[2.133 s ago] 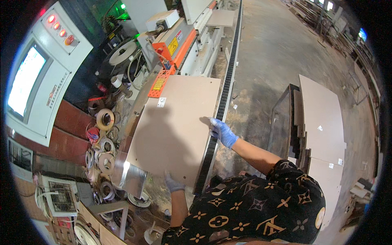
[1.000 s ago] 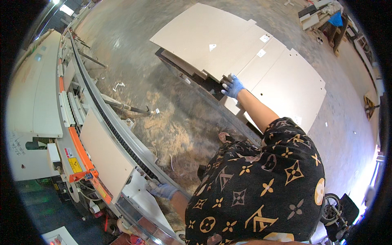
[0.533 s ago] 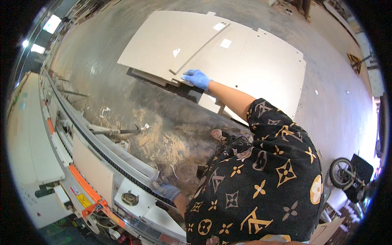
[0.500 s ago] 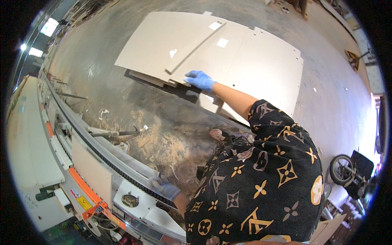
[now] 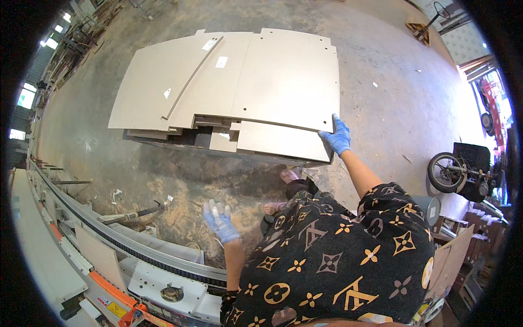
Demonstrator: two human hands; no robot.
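Observation:
A stack of large cream-coloured boards (image 5: 283,76) lies low on the floor ahead of me, some with drilled holes and small white labels. My right hand (image 5: 338,137), in a blue glove, touches its near right corner. Thumb and fingers are spread there, the fingers stretched along the edge. A long narrow strip (image 5: 190,82) lies slanted across the top board. My left hand (image 5: 219,222), gloved in pale blue with whitish fingertips, is raised between the stack and the machine. It is open, fingers apart, holding nothing.
A long machine (image 5: 163,253) with a black chain track and an orange rail runs along my left. Sawdust (image 5: 174,204) and scraps litter the floor beside it. At right stand a motorbike (image 5: 460,171), a grey bin (image 5: 427,210) and leaning boards (image 5: 449,256).
My right hand has moved from above the stack's near edge to its right corner. My left hand has lifted away from the machine. The view has shifted, showing the stack farther left.

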